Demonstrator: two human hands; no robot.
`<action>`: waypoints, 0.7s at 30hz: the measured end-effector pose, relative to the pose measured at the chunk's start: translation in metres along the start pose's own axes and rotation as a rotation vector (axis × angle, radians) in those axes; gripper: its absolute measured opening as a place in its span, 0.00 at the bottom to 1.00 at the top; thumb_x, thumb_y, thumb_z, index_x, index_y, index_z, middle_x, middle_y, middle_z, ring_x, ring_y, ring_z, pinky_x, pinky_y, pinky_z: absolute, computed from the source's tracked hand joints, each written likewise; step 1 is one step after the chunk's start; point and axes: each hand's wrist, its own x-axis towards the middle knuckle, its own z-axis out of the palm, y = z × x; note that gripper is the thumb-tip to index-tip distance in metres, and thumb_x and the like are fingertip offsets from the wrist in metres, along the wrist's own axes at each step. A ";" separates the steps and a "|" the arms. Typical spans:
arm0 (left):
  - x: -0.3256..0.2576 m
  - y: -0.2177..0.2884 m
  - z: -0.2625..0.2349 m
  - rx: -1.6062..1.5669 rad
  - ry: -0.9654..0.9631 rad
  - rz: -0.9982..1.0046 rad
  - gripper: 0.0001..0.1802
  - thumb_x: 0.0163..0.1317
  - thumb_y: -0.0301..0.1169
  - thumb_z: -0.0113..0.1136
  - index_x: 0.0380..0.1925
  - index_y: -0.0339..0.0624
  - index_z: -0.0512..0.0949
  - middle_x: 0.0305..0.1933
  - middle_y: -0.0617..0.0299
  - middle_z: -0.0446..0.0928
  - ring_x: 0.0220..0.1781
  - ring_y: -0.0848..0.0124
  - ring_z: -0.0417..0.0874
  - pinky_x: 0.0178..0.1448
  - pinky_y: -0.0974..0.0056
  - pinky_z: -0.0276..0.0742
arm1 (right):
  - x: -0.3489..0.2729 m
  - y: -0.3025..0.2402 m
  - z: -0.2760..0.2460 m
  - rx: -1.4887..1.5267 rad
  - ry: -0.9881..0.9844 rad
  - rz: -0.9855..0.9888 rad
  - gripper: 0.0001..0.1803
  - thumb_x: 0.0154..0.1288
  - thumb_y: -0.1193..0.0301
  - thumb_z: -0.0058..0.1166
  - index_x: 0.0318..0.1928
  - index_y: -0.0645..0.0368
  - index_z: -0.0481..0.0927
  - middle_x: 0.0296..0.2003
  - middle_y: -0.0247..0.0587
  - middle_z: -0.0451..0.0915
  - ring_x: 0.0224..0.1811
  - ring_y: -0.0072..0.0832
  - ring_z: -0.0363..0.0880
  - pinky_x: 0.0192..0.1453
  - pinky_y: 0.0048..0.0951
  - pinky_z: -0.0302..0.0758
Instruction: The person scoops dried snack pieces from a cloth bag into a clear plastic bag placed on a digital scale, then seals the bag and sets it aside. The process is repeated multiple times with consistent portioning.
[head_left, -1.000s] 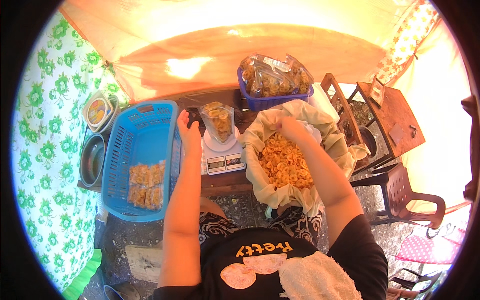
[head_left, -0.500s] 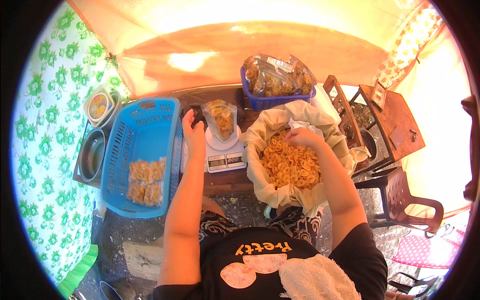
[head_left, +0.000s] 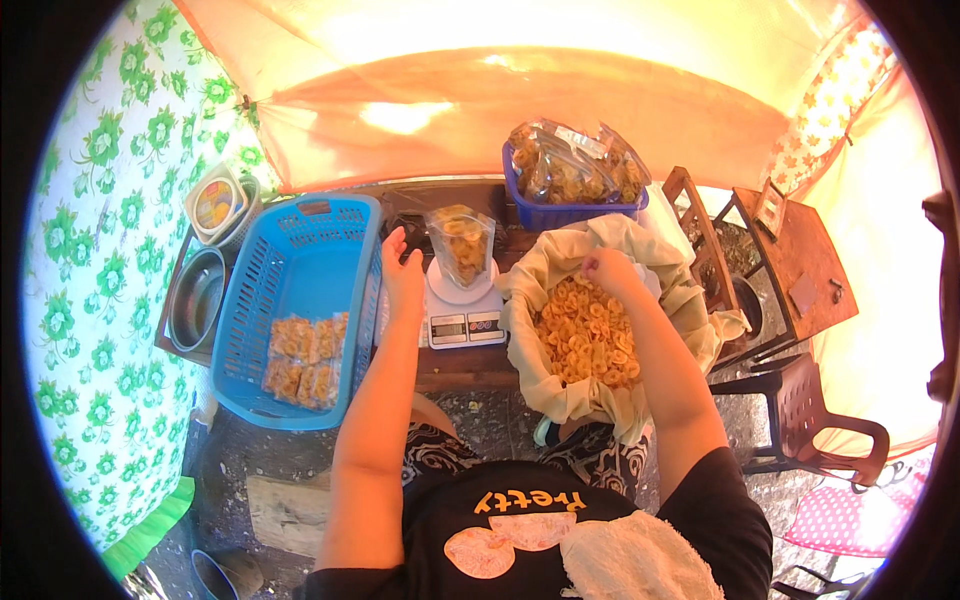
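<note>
My left hand (head_left: 402, 268) is raised beside the scale's left side, with fingers apart and nothing in it. On the white kitchen scale (head_left: 465, 325) stands a clear pouch (head_left: 462, 245) partly filled with yellow, round sliced chips. My right hand (head_left: 610, 272) is over the far part of a cloth-lined container full of loose chips (head_left: 585, 335). Its thumb and fingers are pinched together; whatever they hold is too small to make out. The cream cloth (head_left: 540, 385) drapes over the container's rim. Some white material (head_left: 650, 279) shows beside my right hand.
A blue basket (head_left: 228, 345) at left holds several small chip packs (head_left: 305, 360). Filled pouches (head_left: 575, 165) crowd a dark blue basket (head_left: 575, 215) at the back. A metal pot (head_left: 198, 300) stands far left. A brown plastic chair (head_left: 815, 425) and wooden table (head_left: 800, 260) are right.
The whole view has shifted slightly, so things appear farther right. My right hand has moved a little left and away over the chips. My left hand stays near the scale.
</note>
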 end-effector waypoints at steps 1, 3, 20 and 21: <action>0.002 -0.002 0.002 -0.005 -0.014 0.004 0.26 0.57 0.18 0.51 0.59 0.38 0.68 0.61 0.52 0.68 0.63 0.61 0.67 0.67 0.59 0.62 | 0.001 -0.017 -0.011 0.079 0.062 -0.089 0.03 0.55 0.73 0.59 0.31 0.57 0.81 0.29 0.39 0.81 0.31 0.32 0.79 0.37 0.33 0.74; 0.006 -0.005 0.006 -0.013 -0.034 0.012 0.26 0.57 0.18 0.51 0.59 0.38 0.68 0.61 0.53 0.69 0.62 0.61 0.68 0.67 0.59 0.63 | 0.005 -0.057 -0.031 0.232 0.142 -0.229 0.05 0.56 0.72 0.62 0.33 0.60 0.81 0.27 0.36 0.81 0.29 0.25 0.78 0.36 0.28 0.74; 0.012 0.007 0.009 0.087 -0.031 0.108 0.23 0.60 0.21 0.54 0.57 0.44 0.70 0.58 0.58 0.68 0.58 0.65 0.68 0.58 0.61 0.68 | 0.029 -0.186 -0.010 0.352 0.289 -0.491 0.08 0.60 0.75 0.58 0.40 0.63 0.82 0.33 0.40 0.84 0.35 0.26 0.81 0.42 0.27 0.76; 0.012 0.005 0.008 0.097 -0.034 0.123 0.23 0.60 0.21 0.55 0.57 0.44 0.70 0.58 0.58 0.68 0.58 0.65 0.68 0.58 0.62 0.69 | 0.030 -0.174 -0.013 0.331 0.328 -0.531 0.08 0.60 0.75 0.58 0.40 0.63 0.82 0.33 0.41 0.84 0.35 0.26 0.81 0.42 0.26 0.76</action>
